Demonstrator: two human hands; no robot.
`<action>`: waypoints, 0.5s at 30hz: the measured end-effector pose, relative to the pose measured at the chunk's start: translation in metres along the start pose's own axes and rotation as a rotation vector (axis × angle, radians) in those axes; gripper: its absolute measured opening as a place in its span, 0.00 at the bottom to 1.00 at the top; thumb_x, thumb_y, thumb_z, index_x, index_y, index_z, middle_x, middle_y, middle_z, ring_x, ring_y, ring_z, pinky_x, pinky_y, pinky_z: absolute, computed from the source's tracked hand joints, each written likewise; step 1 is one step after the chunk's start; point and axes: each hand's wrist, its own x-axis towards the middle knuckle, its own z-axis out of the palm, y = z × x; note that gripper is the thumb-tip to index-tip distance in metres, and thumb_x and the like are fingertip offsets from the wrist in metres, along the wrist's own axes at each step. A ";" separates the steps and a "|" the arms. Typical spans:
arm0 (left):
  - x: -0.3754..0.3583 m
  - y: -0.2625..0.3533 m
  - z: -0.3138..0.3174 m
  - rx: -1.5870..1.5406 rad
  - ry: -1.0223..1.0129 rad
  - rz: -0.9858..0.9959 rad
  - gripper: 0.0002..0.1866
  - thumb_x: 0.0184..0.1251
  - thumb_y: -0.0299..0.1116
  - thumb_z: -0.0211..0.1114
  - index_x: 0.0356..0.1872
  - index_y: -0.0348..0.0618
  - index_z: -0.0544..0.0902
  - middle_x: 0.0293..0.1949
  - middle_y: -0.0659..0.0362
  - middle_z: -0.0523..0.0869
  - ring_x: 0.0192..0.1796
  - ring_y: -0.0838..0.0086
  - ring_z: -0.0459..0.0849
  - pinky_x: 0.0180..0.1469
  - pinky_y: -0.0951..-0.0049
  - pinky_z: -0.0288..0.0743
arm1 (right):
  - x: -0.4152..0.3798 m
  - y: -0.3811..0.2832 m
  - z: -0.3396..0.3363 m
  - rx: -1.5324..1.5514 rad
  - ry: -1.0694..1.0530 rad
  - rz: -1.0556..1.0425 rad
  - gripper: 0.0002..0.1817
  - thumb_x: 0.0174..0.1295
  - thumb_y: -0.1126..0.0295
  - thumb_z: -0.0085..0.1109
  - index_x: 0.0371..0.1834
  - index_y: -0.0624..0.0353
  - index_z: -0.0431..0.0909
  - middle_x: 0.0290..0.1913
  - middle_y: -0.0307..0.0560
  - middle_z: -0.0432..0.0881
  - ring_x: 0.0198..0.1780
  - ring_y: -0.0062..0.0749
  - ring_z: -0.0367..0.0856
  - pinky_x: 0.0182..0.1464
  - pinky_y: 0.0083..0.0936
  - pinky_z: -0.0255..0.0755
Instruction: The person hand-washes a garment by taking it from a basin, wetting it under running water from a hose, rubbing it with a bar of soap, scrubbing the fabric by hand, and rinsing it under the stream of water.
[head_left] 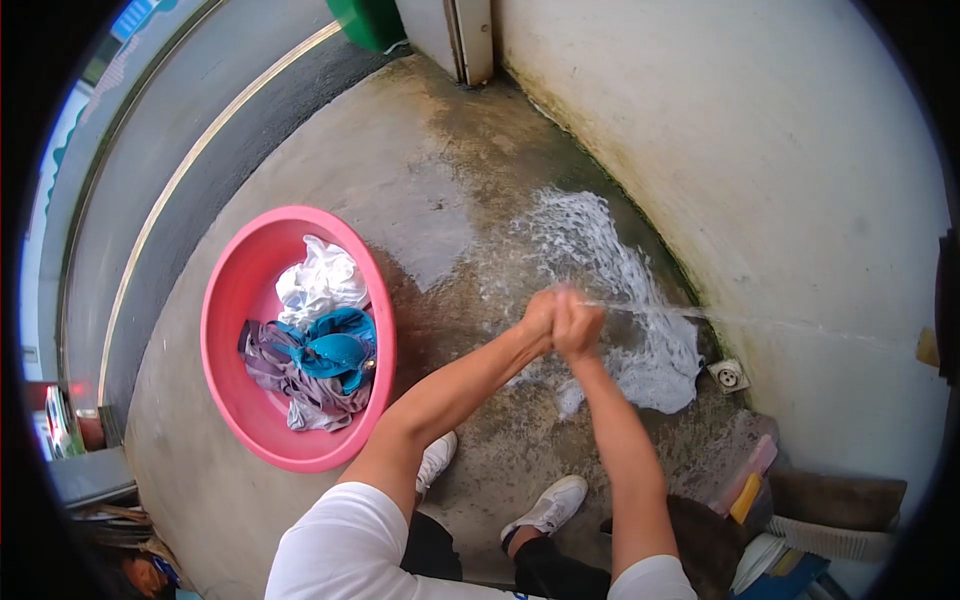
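Both arms reach forward over the wet floor, and the hands meet. My left hand [541,318] is closed and pressed against my right hand [578,325], which is closed too. Whatever lies between them is hidden and blurred. A thin stream of water [650,308] runs between the hands and the wall on the right. Foamy water [640,350] spreads on the floor under and beyond the hands. Left of the arms stands a pink basin [225,400] with a white cloth [322,282], a blue cloth [340,350] and a greyish-purple cloth [300,385] in it.
A drain cover [729,376] sits by the wall [780,150] on the right. Brushes and boxes, one with a yellow handle [745,498], lie at the lower right. A green container [368,22] stands at the top. My white shoes [550,508] are on the concrete floor.
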 end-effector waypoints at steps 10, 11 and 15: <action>-0.026 0.049 -0.028 0.529 0.290 -0.153 0.17 0.60 0.42 0.59 0.40 0.38 0.80 0.29 0.58 0.81 0.32 0.70 0.80 0.39 0.71 0.74 | 0.044 -0.002 -0.047 0.527 -0.090 0.784 0.09 0.63 0.68 0.54 0.28 0.61 0.74 0.25 0.34 0.74 0.29 0.16 0.71 0.30 0.19 0.63; -0.023 0.046 -0.039 0.717 0.261 -0.030 0.19 0.58 0.42 0.60 0.43 0.38 0.78 0.33 0.56 0.81 0.36 0.67 0.80 0.42 0.69 0.74 | 0.048 -0.010 -0.049 0.688 -0.062 0.856 0.07 0.63 0.69 0.55 0.30 0.61 0.75 0.27 0.34 0.75 0.30 0.15 0.71 0.32 0.17 0.64; -0.055 0.059 -0.008 1.521 0.147 0.508 0.31 0.49 0.39 0.64 0.58 0.40 0.70 0.55 0.48 0.73 0.56 0.59 0.73 0.56 0.66 0.67 | 0.055 -0.041 -0.062 0.763 -0.163 0.788 0.07 0.62 0.73 0.55 0.42 0.62 0.75 0.36 0.37 0.76 0.38 0.16 0.72 0.41 0.15 0.67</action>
